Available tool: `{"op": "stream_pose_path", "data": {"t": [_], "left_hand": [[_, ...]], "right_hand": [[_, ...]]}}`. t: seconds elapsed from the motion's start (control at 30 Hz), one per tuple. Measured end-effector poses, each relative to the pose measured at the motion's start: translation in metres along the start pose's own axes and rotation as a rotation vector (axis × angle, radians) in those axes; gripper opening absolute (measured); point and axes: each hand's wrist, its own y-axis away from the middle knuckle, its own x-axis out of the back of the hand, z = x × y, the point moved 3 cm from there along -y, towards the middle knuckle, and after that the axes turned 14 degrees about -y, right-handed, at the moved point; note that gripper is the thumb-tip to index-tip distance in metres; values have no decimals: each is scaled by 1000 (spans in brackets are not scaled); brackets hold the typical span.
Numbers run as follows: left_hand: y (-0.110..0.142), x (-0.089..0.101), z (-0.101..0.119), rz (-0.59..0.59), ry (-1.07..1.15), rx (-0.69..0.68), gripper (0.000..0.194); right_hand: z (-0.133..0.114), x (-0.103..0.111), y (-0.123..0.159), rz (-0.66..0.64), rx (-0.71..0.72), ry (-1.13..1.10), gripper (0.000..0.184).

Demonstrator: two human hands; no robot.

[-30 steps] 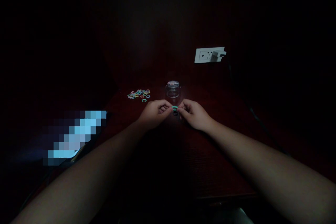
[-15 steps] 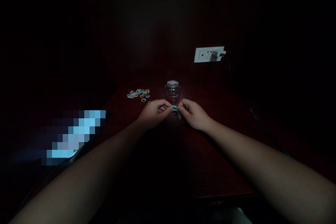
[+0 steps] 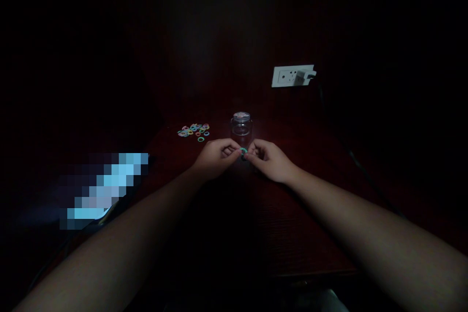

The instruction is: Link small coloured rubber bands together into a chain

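Between my fingertips is a small green hair tie (image 3: pixel 243 150), pinched from both sides. My left hand (image 3: pixel 219 157) grips its left side with thumb and forefinger. On its right side, my right hand (image 3: pixel 267 159) does the same, with the other fingers curled in. Just beyond my hands stands a clear jar (image 3: pixel 241 126) with a patterned lid, its lower part partly hidden by my fingers. A loose pile of colourful hair ties (image 3: pixel 192 130) lies on the tabletop to the left of the jar, with one green tie (image 3: pixel 201 139) a little nearer to me.
A bright, pixelated screen (image 3: pixel 109 187) leans at the left, beside my left forearm. On the back wall is a white socket plate (image 3: pixel 287 76) with a plug in it. A dark cable (image 3: pixel 360 165) runs along the right. The dark red table (image 3: pixel 303 234) is dimly lit.
My fingertips have come closer together, and the green hair tie looks smaller and less stretched between them. The view has shifted very slightly; the jar and pile stay put.
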Motion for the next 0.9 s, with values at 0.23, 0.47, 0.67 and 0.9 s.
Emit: {"op": "stream_pose_path", "data": {"t": [0.23, 0.47, 0.67, 0.9], "left_hand": [[1, 0, 2, -20, -1, -5, 22], [2, -2, 4, -87, 31, -17, 19], [2, -3, 3, -93, 52, -19, 20], [3, -2, 6, -105, 37, -15, 20]], "right_hand": [[2, 0, 0, 4, 4, 39, 15], [2, -3, 0, -36, -18, 7, 14], [2, -2, -1, -26, -30, -4, 10], [7, 1, -2, 52, -51, 66, 10]]}}
